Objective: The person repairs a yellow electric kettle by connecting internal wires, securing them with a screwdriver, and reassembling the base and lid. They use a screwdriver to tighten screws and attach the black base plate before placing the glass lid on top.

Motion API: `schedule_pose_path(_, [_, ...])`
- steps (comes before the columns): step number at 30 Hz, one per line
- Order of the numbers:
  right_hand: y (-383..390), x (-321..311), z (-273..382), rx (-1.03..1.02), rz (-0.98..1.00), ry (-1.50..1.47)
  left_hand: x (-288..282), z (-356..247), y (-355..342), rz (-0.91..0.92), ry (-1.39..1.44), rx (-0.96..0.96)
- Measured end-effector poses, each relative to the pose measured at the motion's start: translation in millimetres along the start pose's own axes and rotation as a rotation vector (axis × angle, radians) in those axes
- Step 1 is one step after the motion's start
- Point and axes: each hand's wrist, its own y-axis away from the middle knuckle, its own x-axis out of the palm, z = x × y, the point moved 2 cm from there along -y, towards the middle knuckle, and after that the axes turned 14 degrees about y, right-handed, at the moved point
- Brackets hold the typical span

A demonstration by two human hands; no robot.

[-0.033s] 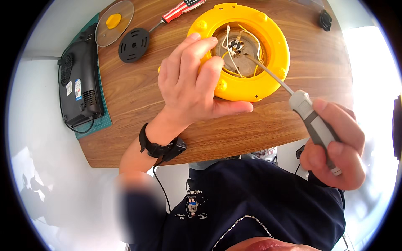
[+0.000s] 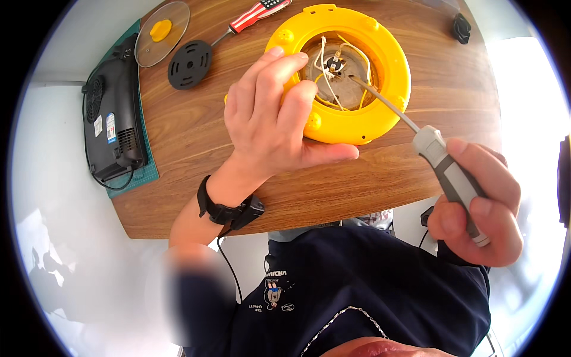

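Observation:
An upturned yellow round appliance base (image 2: 390, 65) lies on the table, its middle open. Inside its metal-floored hollow sit white and yellow wires (image 2: 367, 62) and a small black part with metal terminals (image 2: 333, 63). My left hand (image 2: 267, 116) grips the base's near left rim, fingers bent over it and thumb along the outer edge. In my right hand (image 2: 488, 205) is a grey-handled screwdriver (image 2: 436, 153). Its shaft slants over the right rim, and the tip is at the hollow's floor near the black part; whether it touches a screw cannot be made out.
Left of the base lie a black slotted disc (image 2: 190, 64), a second screwdriver with a flag-patterned handle (image 2: 253, 16) and a clear lid with a yellow knob (image 2: 161, 30). A black appliance (image 2: 116, 119) rests on a green mat (image 2: 150, 169). A black plug (image 2: 461, 28) is far right.
My right hand and the screwdriver have shifted very slightly right and downward. The base and my left hand are almost unmoved.

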Motion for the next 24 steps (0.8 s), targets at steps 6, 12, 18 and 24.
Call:
schedule_pose_path(6, [-2.6,-10.3,-30.6,-0.013,0.095,-0.072,-7.8,-1.4,-0.3,0.099,0.009,-0.007])
schedule_pose_path(12, [-1.1,-11.7,-52.7,-0.062,0.072,-0.150,-14.8,6.2,-4.1,0.177,0.060,-0.004])
schedule_pose_path(18, [1.5,-4.0,-56.7,-0.007,0.002,-0.161,-14.2,14.1,-5.3,0.123,0.098,0.062])
schedule_pose_path(24, [7.1,-0.7,-58.9,0.052,-0.080,-0.166,-12.4,18.9,-5.6,0.082,0.134,0.096])
